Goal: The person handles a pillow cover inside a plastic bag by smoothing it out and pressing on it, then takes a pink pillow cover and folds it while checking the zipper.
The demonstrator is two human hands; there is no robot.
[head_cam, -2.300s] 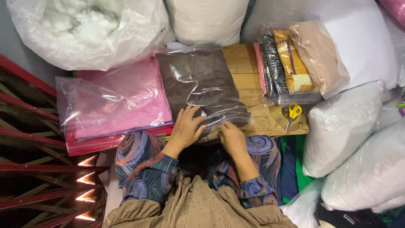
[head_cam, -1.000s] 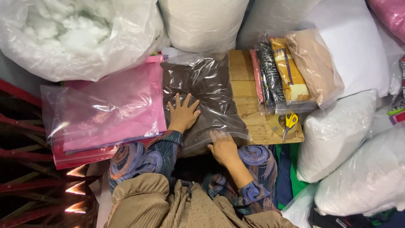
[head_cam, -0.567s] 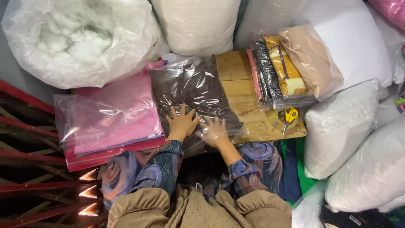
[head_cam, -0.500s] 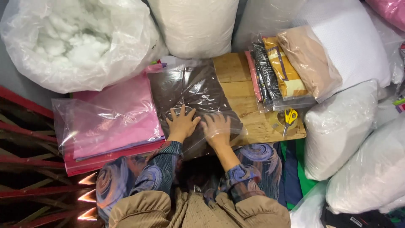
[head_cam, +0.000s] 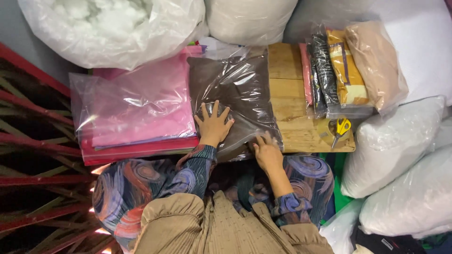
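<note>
Brown cloth cushion (head_cam: pixel 238 89) sealed in clear plastic film, glossy, creased, streaked with glare. Pink cloth stack (head_cam: pixel 141 106) wrapped in same shiny film, wrinkled. Table top (head_cam: pixel 289 101) of bare wood planks, matt, visible grain. Scissors (head_cam: pixel 342 128) with smooth yellow plastic handles. Large bag (head_cam: pixel 113 28) of thin translucent plastic, filled with white fluffy fibre. Upright packs (head_cam: pixel 348 70) of patterned cloth under glossy film. Sleeves (head_cam: pixel 301 178) of printed cloth, soft sheen.
</note>
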